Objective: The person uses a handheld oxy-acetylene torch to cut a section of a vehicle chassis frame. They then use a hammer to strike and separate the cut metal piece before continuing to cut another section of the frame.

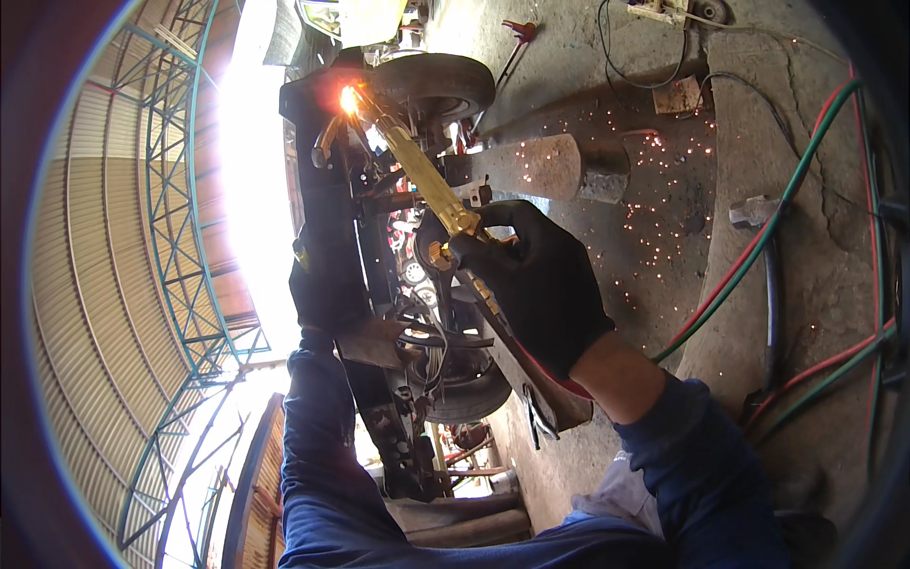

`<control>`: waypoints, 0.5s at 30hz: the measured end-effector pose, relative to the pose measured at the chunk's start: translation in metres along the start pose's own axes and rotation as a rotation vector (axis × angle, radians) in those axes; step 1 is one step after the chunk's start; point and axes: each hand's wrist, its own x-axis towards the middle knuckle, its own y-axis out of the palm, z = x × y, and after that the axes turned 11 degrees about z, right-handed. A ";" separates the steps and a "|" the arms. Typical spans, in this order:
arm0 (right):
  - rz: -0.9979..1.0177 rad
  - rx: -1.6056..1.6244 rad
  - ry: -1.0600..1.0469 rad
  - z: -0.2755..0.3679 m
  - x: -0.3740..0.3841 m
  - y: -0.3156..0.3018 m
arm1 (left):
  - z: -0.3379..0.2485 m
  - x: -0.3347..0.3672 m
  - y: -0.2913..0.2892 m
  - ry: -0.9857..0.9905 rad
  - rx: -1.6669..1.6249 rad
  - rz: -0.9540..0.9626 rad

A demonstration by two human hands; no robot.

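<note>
My right hand (540, 284), in a black glove, is closed around a brass cutting torch (422, 171). The torch points up and to the left, and a bright orange glow (351, 99) burns at its tip against the far end of a dark vehicle chassis rail (318, 180). My left hand (318, 289), also in a black glove, rests against that rail. Its fingers blend into the dark metal, so their pose is hidden. A small yellowish spot shows beside it, too unclear to name.
Wheels with black tyres (431, 83) stand along the chassis. Sparks scatter over the concrete floor (664, 228). Red and green hoses (758, 242) cross on the right, near a sledgehammer (755, 211). A thick metal cylinder (545, 166) lies beyond my right hand.
</note>
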 end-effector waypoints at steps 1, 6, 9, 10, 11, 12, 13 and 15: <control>-0.001 -0.001 -0.010 0.000 0.001 0.000 | 0.000 0.000 0.000 -0.012 -0.001 0.005; 0.010 -0.016 -0.008 -0.003 0.000 -0.001 | 0.004 0.000 0.006 -0.074 -0.030 0.036; 0.011 -0.024 -0.019 -0.003 0.000 -0.001 | 0.009 0.001 0.010 -0.106 -0.264 0.024; 0.009 -0.026 -0.015 -0.003 0.000 -0.001 | 0.009 0.001 0.011 -0.064 -0.223 0.001; 0.006 -0.032 -0.022 -0.003 0.000 -0.001 | 0.010 0.001 0.011 -0.049 -0.191 -0.001; 0.003 -0.038 -0.029 -0.003 0.000 -0.001 | 0.010 0.001 0.011 -0.034 -0.158 -0.003; 0.008 -0.040 -0.024 -0.003 0.001 -0.001 | 0.009 0.001 0.010 -0.048 -0.161 0.008; 0.013 -0.045 -0.020 -0.003 0.001 -0.001 | 0.007 0.000 0.008 -0.076 -0.168 0.029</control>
